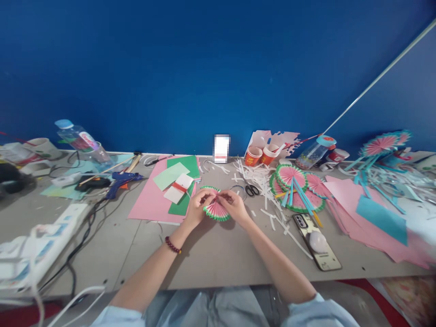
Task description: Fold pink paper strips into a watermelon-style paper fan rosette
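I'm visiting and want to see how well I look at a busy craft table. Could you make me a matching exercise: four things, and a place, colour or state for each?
Things:
1. Pleated paper fan
2. Glue gun
3. Scissors
4. Phone

Descriptions:
A. Black-handled, beside white paper strips
B. Has a round white object on its back
C. Held between the left hand and right hand
D. Blue, left of the large pink sheet

Right pairs: 1-C, 2-D, 3-A, 4-B.
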Motion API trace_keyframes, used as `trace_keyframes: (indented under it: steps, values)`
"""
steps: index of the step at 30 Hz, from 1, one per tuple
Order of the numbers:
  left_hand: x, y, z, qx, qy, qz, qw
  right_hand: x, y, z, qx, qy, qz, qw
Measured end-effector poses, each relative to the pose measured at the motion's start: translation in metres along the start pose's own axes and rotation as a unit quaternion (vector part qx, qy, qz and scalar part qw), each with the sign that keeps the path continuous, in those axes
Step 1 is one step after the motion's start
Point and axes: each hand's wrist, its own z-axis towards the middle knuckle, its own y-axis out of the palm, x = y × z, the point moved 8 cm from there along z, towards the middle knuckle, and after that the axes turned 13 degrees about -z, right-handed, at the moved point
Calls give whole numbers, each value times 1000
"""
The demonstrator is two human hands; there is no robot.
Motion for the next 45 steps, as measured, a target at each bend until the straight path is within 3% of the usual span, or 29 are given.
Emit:
trace_keyframes:
  steps: [8, 30, 35, 39, 45]
  values:
    - [-6, -1, 1, 5, -1, -1, 1000, 6, 7, 1, -47, 7, 38, 998]
    - [-1, 3, 1, -13, 6, 7, 1000, 11, 7, 2, -54, 13, 1, 998]
    - [7, 8, -2, -55, 52, 69, 995, 7, 5, 2, -31, -22, -42, 998]
    - [15, 17, -8, -113, 107, 144, 977, -2, 2, 0, -2, -89, -146, 985]
    - [17, 19, -10, -117, 125, 167, 971, -12, 2, -1, -14, -120, -206, 971]
